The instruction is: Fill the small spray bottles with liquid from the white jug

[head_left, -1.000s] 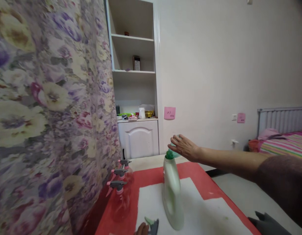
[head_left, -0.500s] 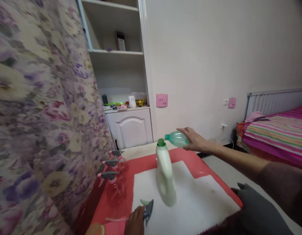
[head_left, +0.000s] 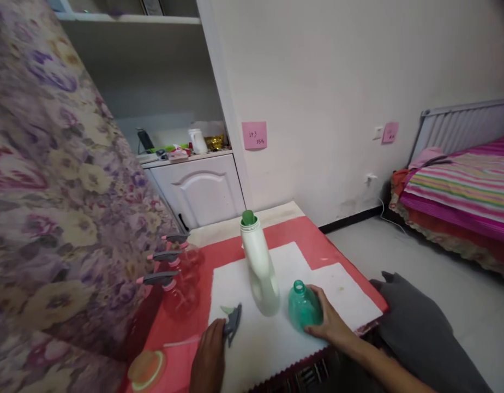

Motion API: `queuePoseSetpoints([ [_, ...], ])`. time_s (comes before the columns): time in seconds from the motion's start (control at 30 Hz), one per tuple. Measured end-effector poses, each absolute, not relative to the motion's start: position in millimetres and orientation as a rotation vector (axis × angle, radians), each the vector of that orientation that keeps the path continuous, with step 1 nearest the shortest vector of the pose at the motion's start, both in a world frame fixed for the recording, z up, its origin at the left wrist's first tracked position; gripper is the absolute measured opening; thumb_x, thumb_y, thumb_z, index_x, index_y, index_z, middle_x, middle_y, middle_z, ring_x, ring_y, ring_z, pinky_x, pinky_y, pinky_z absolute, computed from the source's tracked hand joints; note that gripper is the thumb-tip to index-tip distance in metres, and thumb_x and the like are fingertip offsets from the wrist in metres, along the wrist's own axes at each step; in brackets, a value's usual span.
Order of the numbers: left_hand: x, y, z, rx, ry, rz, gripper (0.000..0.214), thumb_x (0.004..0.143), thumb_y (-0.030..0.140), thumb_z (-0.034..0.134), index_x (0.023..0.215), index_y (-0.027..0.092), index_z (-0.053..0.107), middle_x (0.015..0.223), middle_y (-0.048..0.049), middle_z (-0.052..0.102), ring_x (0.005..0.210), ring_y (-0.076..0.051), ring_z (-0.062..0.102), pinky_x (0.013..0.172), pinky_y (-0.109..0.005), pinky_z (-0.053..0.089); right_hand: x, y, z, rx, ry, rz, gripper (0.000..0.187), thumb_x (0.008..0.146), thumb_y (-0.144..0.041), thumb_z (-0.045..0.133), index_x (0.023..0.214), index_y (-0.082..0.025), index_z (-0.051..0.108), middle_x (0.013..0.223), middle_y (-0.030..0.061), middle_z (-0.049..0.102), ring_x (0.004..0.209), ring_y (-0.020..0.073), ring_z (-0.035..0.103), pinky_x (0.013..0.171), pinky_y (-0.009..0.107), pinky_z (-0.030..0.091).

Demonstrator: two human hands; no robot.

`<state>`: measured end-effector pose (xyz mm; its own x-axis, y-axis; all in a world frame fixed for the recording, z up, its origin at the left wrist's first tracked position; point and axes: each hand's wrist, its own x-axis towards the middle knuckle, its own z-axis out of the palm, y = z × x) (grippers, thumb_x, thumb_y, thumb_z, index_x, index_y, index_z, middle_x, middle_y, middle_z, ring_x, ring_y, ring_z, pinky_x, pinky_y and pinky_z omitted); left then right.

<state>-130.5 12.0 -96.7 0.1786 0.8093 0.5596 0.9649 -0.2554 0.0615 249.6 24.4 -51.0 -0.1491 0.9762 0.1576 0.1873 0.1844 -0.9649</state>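
Observation:
My right hand [head_left: 328,316] is closed around the side of a clear green spray bottle [head_left: 303,311], which is upright with its open neck facing up, low over or on the white sheet [head_left: 276,349]. My left hand [head_left: 209,349] grips a grey trigger spray head [head_left: 232,323] with a pale green part; its dip tube [head_left: 180,342] sticks out to the left. Between my hands stands a tall pale green detergent jug [head_left: 262,278], its mouth uncapped and a green spout [head_left: 248,218] showing inside.
Several clear spray bottles [head_left: 180,297] with grey and pink trigger heads line the left side of the red-covered table [head_left: 291,229]. A round peach-coloured object [head_left: 145,367] lies at the front left. A grey stool-like shape [head_left: 415,322] is at the right; a floral curtain [head_left: 88,229] hangs left.
My right hand has brought the green bottle down from its tilted position near the jug's mouth to upright, right of the jug. My left hand keeps the spray head. The view has tipped downward.

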Motion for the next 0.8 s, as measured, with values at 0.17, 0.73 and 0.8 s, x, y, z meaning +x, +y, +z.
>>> queuePoseSetpoints([
  [0.17,-123,1,-58,-2.109,-1.656,-0.814,0.040,0.093,0.017,0.035,0.130,0.018,0.049,0.125,-0.0119,0.064,0.115,-0.023,0.062,0.097,-0.039,0.053,249,22,-55,-1.154,-1.557,1.067,0.092,0.060,-0.020,0.076,0.141,-0.024,0.031,0.146,0.0121,0.041,0.139,0.0319,0.036,0.117,0.049,0.025],
  [0.73,42,-55,144,-1.243,-2.028,-2.424,0.038,0.073,0.045,0.074,0.104,0.024,0.069,0.085,-0.0003,0.074,0.070,-0.016,0.067,0.063,-0.024,0.058,249,26,-51,-1.097,-1.585,1.078,0.095,0.056,-0.016,0.075,0.140,-0.023,0.032,0.140,0.0125,0.043,0.135,0.0344,0.041,0.115,0.050,0.032],
  [0.8,55,-49,152,-1.355,-1.941,-2.518,0.034,0.073,0.046,0.073,0.099,0.025,0.069,0.087,-0.0010,0.073,0.068,-0.016,0.065,0.061,-0.025,0.058,249,26,-51,-1.089,-1.589,1.082,0.096,0.055,-0.016,0.076,0.140,-0.022,0.033,0.141,0.0132,0.043,0.135,0.0349,0.041,0.114,0.050,0.032],
])
